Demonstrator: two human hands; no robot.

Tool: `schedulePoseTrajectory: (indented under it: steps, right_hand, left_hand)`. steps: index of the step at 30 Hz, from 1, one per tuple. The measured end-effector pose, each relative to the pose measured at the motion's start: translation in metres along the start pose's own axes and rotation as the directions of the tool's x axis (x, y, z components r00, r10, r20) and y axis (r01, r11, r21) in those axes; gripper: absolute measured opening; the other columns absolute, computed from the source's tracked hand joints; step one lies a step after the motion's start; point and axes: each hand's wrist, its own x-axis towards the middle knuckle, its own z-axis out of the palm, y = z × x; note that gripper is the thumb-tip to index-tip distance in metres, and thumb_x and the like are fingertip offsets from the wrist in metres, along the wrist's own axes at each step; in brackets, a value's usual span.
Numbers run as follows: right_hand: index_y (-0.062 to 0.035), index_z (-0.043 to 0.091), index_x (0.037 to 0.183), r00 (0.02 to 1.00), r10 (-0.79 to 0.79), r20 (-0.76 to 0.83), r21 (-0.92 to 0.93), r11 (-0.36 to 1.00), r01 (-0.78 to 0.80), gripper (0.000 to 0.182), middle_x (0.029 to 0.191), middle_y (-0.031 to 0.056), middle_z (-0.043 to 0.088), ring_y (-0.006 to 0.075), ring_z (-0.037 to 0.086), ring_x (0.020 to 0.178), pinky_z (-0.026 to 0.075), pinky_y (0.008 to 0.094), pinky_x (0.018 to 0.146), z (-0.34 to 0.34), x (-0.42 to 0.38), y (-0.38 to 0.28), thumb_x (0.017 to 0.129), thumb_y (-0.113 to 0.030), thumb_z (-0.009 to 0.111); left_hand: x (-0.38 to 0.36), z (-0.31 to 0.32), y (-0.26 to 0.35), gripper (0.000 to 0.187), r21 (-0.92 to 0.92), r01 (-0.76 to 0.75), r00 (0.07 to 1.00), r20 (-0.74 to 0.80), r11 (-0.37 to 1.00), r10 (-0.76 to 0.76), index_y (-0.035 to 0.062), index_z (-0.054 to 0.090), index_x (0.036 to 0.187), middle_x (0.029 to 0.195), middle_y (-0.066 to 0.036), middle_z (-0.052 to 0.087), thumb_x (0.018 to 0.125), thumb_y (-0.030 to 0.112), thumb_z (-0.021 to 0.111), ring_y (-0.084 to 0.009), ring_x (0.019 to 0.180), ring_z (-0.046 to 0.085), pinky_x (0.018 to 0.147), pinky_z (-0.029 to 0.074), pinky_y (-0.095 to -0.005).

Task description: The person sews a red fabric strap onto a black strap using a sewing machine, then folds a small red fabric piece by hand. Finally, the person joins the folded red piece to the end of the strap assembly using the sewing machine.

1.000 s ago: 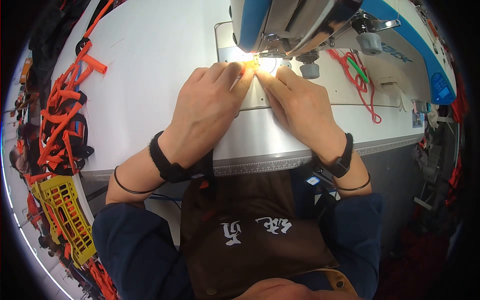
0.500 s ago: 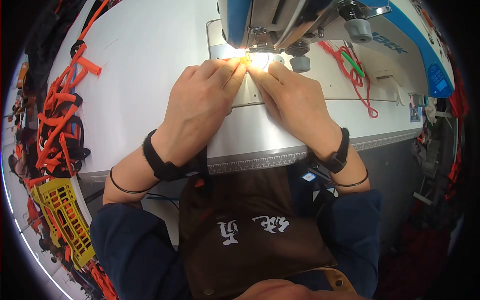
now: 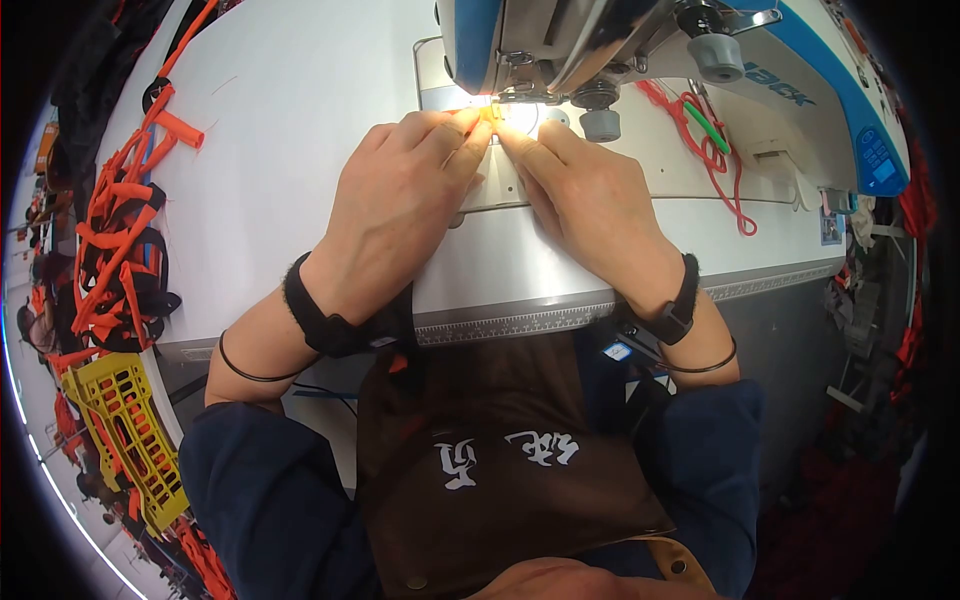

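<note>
Under the bright lamp of the sewing machine, a small orange-yellow fabric piece lies at the needle area, mostly covered by fingers. My left hand pinches its left side, with thumb and index finger pressed together. From the right, my right hand has its fingertips closed on the near right edge of the same piece. Both hands rest on the metal needle plate, close to each other. Glare hides the needle and presser foot in part.
Orange and black straps lie heaped at the table's left. Below them hangs a yellow plastic basket. A red cord and a green stick-like piece lie right of the needle. A ruler strip runs along the front edge.
My left hand has shifted very slightly, its fingers a little more spread near the needle. My right hand stays almost in place, and the fabric piece is still under the lamp.
</note>
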Motion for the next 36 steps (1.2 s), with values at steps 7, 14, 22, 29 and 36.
schedulePoseTrajectory:
  steps: [7,14,22,29,36]
  right_hand:
    - [-0.0091,0.073,0.126,0.999,0.017,-0.050,0.050,0.999,-0.014,0.030,0.096,0.0081,0.063,0.0287,0.068,0.073,0.056,0.0415,0.062,0.0031,-0.0012,0.0058,0.096,-0.007,0.073]
    - [-0.0071,0.073,0.124,0.996,0.026,-0.082,0.081,0.997,-0.019,0.027,0.096,0.0094,0.065,0.0306,0.068,0.071,0.055,0.0433,0.063,0.0030,0.0000,0.0070,0.097,-0.010,0.073]
    - [-0.0037,0.073,0.111,0.998,0.057,-0.015,0.071,0.996,-0.055,0.016,0.096,0.0114,0.068,0.0304,0.071,0.077,0.058,0.0428,0.066,-0.0026,0.0011,0.0044,0.099,-0.014,0.072]
    - [-0.0071,0.073,0.124,0.998,0.037,-0.055,0.086,0.996,-0.032,0.027,0.096,0.0105,0.065,0.0310,0.069,0.071,0.055,0.0442,0.062,0.0008,0.0001,0.0069,0.098,-0.012,0.073]
    - [-0.0069,0.073,0.124,0.997,0.041,-0.059,0.093,0.995,-0.035,0.026,0.096,0.0107,0.065,0.0311,0.069,0.071,0.055,0.0441,0.062,0.0014,0.0001,0.0066,0.098,-0.012,0.074]
  left_hand:
    - [0.0018,-0.0010,0.0010,0.049,-0.007,0.008,1.000,0.006,1.000,-0.008,0.0069,0.072,0.138,0.142,-0.004,0.069,0.095,0.030,0.079,-0.0252,0.125,0.064,0.101,0.054,-0.0406]
    - [0.0029,-0.0008,-0.0001,0.057,-0.008,0.012,1.000,0.007,1.000,-0.012,0.0061,0.071,0.140,0.143,-0.005,0.068,0.093,0.036,0.081,-0.0263,0.125,0.063,0.102,0.053,-0.0407]
    - [0.0044,-0.0014,-0.0032,0.062,-0.026,0.008,1.000,0.026,1.000,-0.008,0.0046,0.069,0.143,0.142,-0.007,0.068,0.093,0.039,0.080,-0.0287,0.127,0.062,0.105,0.052,-0.0421]
    - [0.0056,-0.0023,-0.0048,0.065,-0.032,0.000,1.000,0.027,0.999,0.001,0.0034,0.068,0.145,0.142,-0.010,0.068,0.092,0.040,0.080,-0.0304,0.128,0.061,0.106,0.051,-0.0430]
    - [0.0075,0.0002,-0.0056,0.061,0.001,-0.030,0.997,-0.068,1.000,0.030,0.0027,0.072,0.134,0.133,-0.007,0.070,0.083,0.032,0.088,-0.0246,0.121,0.063,0.100,0.052,-0.0388]
